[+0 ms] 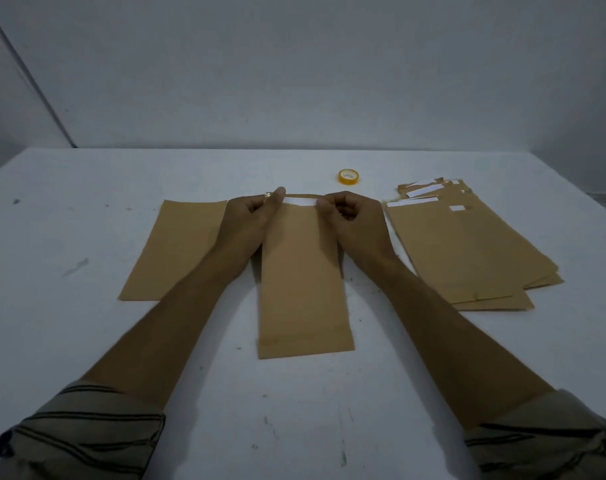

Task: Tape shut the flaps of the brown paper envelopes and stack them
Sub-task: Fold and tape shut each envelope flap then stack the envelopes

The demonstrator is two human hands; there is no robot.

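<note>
Middle envelope: on my feed the middle envelope (305,282) lies flat on the white table (86,341), its long side running toward the camera, between the two forearms; both hands meet at its far end
White strip: a short white strip (301,201) runs across that far end, along the flap edge; I cannot tell whether it is stuck down
Left hand: the left hand (251,216) sits at the strip's left end; its fingers are curled and its thumb lies stretched along the top, pinching that end; I see a ring (268,194) on one finger
Right hand: the right hand (351,220) is at the strip's right end; fingertips and thumb are bunched together, pinching that end
Second envelope: a second envelope (176,251) lies flat just left of the middle one, partly under the left wrist; I cannot tell whether the two touch
Pile: to the right lies a loose pile (467,247) of brown envelopes, fanned and askew; white strips show at the far ends of the upper ones; it is near the right forearm
Roll of tape: a small yellow roll of tape (348,176) lies flat on the table beyond the hands, apart from every envelope
Sleeves: striped sleeves (86,431) are bunched up on both forearms, at the bottom corners of my view
</note>
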